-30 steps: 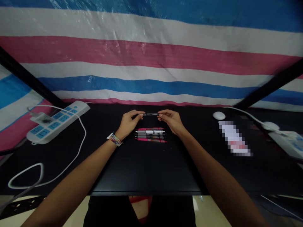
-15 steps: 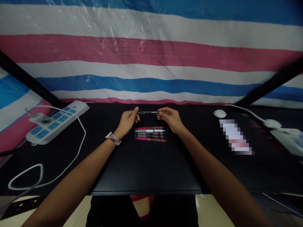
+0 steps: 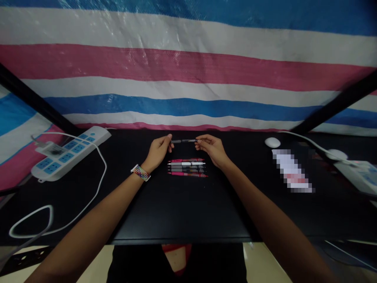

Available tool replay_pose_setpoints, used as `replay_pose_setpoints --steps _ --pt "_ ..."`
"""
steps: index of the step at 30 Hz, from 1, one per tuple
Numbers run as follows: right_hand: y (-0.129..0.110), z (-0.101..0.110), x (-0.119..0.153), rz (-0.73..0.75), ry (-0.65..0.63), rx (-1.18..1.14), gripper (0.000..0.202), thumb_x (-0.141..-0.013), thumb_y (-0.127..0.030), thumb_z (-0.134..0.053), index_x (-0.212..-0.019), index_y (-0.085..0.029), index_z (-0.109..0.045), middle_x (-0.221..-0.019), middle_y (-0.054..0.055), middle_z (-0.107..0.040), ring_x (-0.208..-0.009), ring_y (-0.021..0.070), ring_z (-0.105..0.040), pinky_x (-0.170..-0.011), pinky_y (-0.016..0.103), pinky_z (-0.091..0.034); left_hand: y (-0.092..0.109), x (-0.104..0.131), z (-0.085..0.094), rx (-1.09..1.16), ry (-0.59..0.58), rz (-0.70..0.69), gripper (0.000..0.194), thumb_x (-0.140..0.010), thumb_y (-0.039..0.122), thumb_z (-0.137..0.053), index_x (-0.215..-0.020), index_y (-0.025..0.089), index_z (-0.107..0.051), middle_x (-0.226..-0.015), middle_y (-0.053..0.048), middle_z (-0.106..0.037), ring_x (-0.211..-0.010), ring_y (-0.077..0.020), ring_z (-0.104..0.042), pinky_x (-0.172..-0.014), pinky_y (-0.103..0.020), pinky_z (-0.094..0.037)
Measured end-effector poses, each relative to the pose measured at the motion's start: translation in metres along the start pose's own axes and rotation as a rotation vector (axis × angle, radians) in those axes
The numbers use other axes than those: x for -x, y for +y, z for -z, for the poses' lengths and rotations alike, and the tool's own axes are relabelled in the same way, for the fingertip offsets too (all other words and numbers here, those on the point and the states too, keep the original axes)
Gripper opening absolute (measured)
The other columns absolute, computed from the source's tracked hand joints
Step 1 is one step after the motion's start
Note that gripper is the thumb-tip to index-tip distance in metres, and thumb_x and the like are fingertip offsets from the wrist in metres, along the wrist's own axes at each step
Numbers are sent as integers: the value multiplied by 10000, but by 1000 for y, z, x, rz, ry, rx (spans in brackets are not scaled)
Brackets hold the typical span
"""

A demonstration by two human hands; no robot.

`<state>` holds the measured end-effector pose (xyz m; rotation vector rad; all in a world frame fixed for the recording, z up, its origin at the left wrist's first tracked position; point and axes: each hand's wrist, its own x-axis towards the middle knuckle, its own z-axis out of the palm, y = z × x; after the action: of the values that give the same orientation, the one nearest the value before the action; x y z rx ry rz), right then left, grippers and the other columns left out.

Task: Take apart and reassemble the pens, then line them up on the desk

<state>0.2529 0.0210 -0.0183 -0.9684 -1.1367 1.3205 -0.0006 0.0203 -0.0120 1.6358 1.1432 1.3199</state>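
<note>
A dark pen (image 3: pixel 185 140) with a partly clear barrel lies level between my two hands. Its left end is pinched by my left hand (image 3: pixel 161 148), thumb on top. The fingers of my right hand (image 3: pixel 211 148) close around its right end. Just below, nearer my body, several pens lie side by side on the black table: a red pen (image 3: pixel 179 160), a white pen (image 3: pixel 193 163), darker grey ones, and a pink pen (image 3: pixel 184 173) closest to me. Around my left wrist is a multicoloured band (image 3: pixel 141 173).
At the left lies a white power strip (image 3: pixel 63 159) with blue sockets, a plugged-in adapter and a looping white cable (image 3: pixel 103 169). A white mouse (image 3: pixel 272 142), a blurred-out packet (image 3: pixel 293 171) and another power strip (image 3: pixel 361 175) are at the right. Striped sheeting (image 3: pixel 188 67) hangs behind the table.
Almost nothing differs. The pen between my hands looks slightly rolled, its dark markings placed differently; both hands keep their positions.
</note>
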Motion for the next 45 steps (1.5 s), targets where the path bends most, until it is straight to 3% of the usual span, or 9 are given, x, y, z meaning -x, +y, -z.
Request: replay_pose_setpoints --steps 4,6,8,10,15,18,27,35,45 --pt "-1 0 0 -5 13 -16 378 -718 -453 -992 -961 -222 -817 -879 55 -789 -829 217 -743 -890 444 -637 -1 -1 1 71 54 -25 275 -955 478 -813 -940 219 -724 -750 -1 -700 -713 -164 -647 -718 -304 -481" --pt "-2 0 1 -5 9 -26 363 -726 -439 -993 -961 -223 -820 -880 57 -787 -833 216 -741 -900 446 -635 -3 -2 3 36 61 -12 339 -979 501 -787 -816 214 -708 -667 9 -644 -641 -151 -597 -661 -298 -442" --pt "-3 1 1 -3 4 -37 334 -744 -417 -988 -965 -228 -824 -890 59 -786 -843 216 -739 -910 451 -633 -6 -2 4 -25 80 18 543 -1072 548 -646 -645 213 -631 -556 13 -537 -552 -141 -518 -594 -306 -382" --pt "-3 2 1 -2 5 -58 305 -759 -398 -980 -964 -235 -823 -902 58 -785 -856 214 -738 -922 452 -631 -8 -3 5 -37 110 13 580 -1095 524 -613 -606 214 -586 -550 10 -525 -553 -140 -525 -591 -304 -384" --pt "-1 5 -1 28 88 -111 249 -788 -379 -926 -971 -252 -814 -900 40 -762 -849 200 -721 -913 436 -629 -14 -6 3 128 184 1 95 -922 248 -803 -930 211 -716 -820 -10 -719 -768 -153 -689 -745 -291 -531" --pt "2 6 -3 55 131 -113 197 -815 -359 -895 -964 -265 -807 -900 40 -751 -844 202 -711 -891 436 -632 -17 -8 3 190 205 16 143 -886 182 -791 -1006 217 -721 -880 -20 -732 -821 -158 -716 -770 -297 -561" --pt "8 6 -4 113 238 -12 165 -856 -371 -828 -989 -280 -792 -909 46 -740 -875 226 -713 -864 455 -645 -18 -7 5 159 208 -1 165 -881 208 -774 -1029 231 -706 -918 -39 -748 -867 -181 -743 -799 -330 -595" --pt "6 3 -3 129 254 -87 173 -785 -330 -876 -937 -272 -818 -861 34 -743 -840 211 -711 -786 395 -633 -15 -6 5 167 209 10 140 -903 226 -762 -1040 217 -738 -910 -41 -762 -901 -191 -753 -809 -331 -598" --pt "8 4 -3 130 212 21 202 -847 -389 -827 -1006 -277 -776 -904 46 -731 -819 221 -705 -845 463 -632 -14 -6 5 129 209 -10 145 -877 224 -793 -1020 231 -766 -907 -30 -754 -851 -180 -719 -845 -351 -581"
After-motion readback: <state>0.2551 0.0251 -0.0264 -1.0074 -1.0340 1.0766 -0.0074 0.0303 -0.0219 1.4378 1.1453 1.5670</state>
